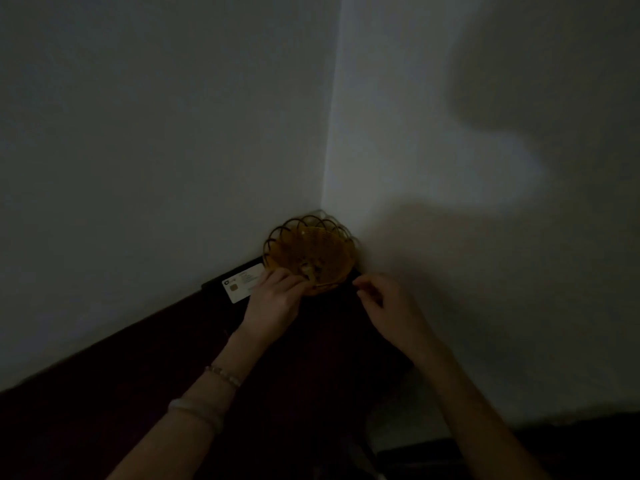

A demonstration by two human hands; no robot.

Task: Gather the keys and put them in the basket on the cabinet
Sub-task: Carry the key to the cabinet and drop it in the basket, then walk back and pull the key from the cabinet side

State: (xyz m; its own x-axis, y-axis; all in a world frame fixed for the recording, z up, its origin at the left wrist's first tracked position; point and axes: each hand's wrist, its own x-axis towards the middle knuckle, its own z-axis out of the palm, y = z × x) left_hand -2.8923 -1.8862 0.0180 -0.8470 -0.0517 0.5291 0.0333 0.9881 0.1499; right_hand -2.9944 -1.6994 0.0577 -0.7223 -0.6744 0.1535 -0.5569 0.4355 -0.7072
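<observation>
Dim light fills a corner where two pale walls (173,133) meet, and a large soft shadow falls across the right-hand one; below them runs one dark cabinet (145,368), its top almost black in the gloom. One amber basket (341,237) with a looped, scalloped rim sits on the cabinet, pushed right into the corner; its near edge is tipped toward the camera or simply blurred, I cannot tell which. Inside it, low against the near wall, lies a small cluster of keys (313,266), too dark and smeared to count. One white card (239,284) with a chip lies flat on a black slab just left of the basket, touching neither the basket nor the wall as far as can be seen.

Two bare hands reach in from below; the left hand (273,299) is at the basket's near rim, fingers (294,280) bunched at the keys, though whether they actually pinch them cannot be told; the right hand (384,303) hovers just right of the basket, fingers loosely curled and holding nothing that can be seen. Two bracelets ring the left forearm: one thin beaded strand (223,374) nearer the wrist, one pale bangle (195,412) farther back.
</observation>
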